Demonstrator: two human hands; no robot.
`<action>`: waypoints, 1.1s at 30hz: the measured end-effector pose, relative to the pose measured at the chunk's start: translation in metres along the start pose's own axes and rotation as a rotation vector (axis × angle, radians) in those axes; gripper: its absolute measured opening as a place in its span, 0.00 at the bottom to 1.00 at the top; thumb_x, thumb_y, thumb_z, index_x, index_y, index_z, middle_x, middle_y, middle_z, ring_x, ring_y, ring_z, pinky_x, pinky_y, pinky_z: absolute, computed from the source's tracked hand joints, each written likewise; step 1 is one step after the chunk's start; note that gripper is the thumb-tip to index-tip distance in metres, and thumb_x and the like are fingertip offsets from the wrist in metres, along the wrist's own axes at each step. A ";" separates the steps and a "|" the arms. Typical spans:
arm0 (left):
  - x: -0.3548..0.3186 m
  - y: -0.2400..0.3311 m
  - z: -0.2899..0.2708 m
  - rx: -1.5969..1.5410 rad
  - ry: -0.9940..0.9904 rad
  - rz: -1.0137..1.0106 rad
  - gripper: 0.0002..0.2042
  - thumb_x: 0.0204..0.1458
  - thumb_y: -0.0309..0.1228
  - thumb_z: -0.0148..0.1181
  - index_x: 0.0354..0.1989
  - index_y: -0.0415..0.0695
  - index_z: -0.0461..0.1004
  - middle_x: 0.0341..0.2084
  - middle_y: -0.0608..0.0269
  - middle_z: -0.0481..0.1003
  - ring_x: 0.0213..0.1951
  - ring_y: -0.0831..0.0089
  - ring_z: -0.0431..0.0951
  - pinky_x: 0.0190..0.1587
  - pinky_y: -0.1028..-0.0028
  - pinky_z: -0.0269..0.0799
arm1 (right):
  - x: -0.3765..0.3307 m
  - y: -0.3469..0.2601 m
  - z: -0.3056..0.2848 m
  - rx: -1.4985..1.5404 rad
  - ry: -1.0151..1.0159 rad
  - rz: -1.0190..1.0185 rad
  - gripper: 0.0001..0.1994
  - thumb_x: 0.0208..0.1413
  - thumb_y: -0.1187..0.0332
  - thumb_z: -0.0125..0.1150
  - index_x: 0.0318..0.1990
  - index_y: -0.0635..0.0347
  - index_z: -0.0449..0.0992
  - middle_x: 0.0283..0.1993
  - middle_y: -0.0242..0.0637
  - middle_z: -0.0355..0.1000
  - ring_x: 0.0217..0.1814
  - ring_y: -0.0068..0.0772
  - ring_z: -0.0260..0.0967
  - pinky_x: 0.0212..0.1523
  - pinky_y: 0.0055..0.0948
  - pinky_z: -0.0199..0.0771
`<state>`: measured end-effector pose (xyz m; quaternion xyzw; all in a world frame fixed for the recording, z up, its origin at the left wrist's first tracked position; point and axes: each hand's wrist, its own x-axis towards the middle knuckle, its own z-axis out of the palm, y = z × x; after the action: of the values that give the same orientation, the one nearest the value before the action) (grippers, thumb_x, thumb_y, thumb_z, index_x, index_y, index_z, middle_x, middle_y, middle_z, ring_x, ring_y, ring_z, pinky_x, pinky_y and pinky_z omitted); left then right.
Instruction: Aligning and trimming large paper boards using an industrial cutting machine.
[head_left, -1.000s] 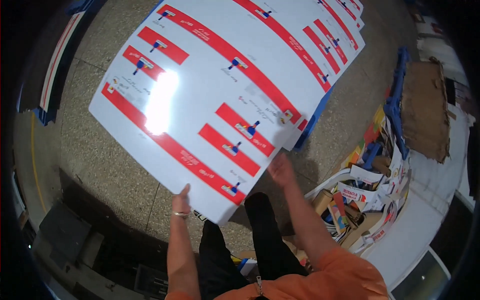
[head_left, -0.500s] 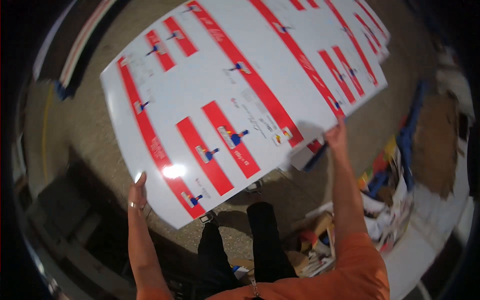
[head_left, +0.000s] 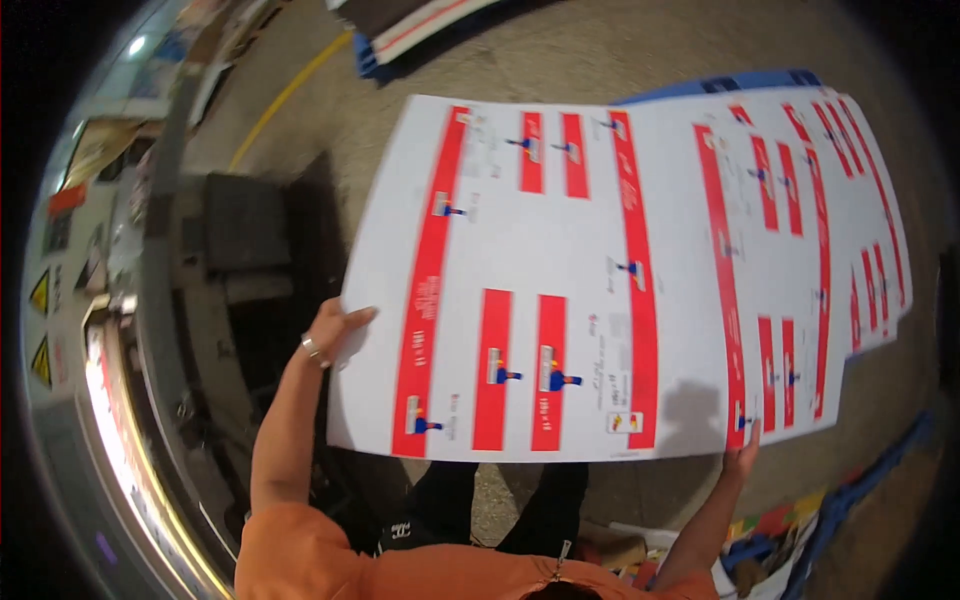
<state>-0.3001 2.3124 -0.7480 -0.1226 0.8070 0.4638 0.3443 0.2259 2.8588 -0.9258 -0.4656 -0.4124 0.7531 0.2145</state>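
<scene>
A large white printed sheet point(head_left: 520, 240) with red stripes and small blue figures stretches across the middle and right of the view. My left hand point(head_left: 335, 328), a bracelet at its wrist, grips the sheet's left edge, thumb on top and fingers underneath. At the near edge, toward the right, my right hand point(head_left: 742, 458) pinches the sheet between thumb and hidden fingers. On the far right, similar printed sheeting shows past the edge; whether it is a separate sheet I cannot tell. The sheet bows slightly between my hands.
Behind the sheet a blue pallet edge point(head_left: 740, 82) shows. Another loaded pallet point(head_left: 405, 30) stands at the top. To the left are a dark grey box point(head_left: 245, 222) and a machine with a bright lit strip point(head_left: 150, 430). Mixed scraps point(head_left: 750, 550) lie at lower right.
My view has swung left, bringing the lit machine in. The sheet has turned so its near edge runs nearly level, with both hands still on it. A blue pallet edge now shows behind.
</scene>
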 end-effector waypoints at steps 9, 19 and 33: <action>-0.022 0.058 0.043 0.196 0.110 0.269 0.13 0.44 0.28 0.63 0.36 0.31 0.74 0.26 0.55 0.77 0.27 0.71 0.77 0.33 0.72 0.72 | 0.001 -0.164 0.114 -0.159 0.195 -0.049 0.22 0.59 0.64 0.49 0.54 0.75 0.63 0.52 0.45 0.67 0.49 0.32 0.67 0.49 0.32 0.69; -0.165 0.077 0.017 0.016 0.201 0.418 0.14 0.42 0.27 0.63 0.38 0.34 0.74 0.26 0.54 0.77 0.29 0.71 0.76 0.36 0.72 0.71 | 0.029 -0.267 0.184 -0.516 0.056 -0.375 0.19 0.51 0.70 0.57 0.49 0.73 0.69 0.46 0.45 0.70 0.40 0.39 0.68 0.39 0.34 0.72; -0.261 -0.030 0.123 -0.028 0.598 0.755 0.13 0.46 0.30 0.60 0.38 0.34 0.73 0.27 0.64 0.75 0.30 0.79 0.72 0.36 0.75 0.69 | 0.097 -0.228 0.158 -0.396 -0.431 -0.829 0.19 0.59 0.64 0.48 0.45 0.76 0.70 0.41 0.48 0.72 0.37 0.32 0.72 0.34 0.30 0.74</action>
<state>-0.0390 2.3675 -0.6341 0.0466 0.8525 0.5116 -0.0970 0.0274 2.9902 -0.7534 -0.1284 -0.7322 0.5909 0.3133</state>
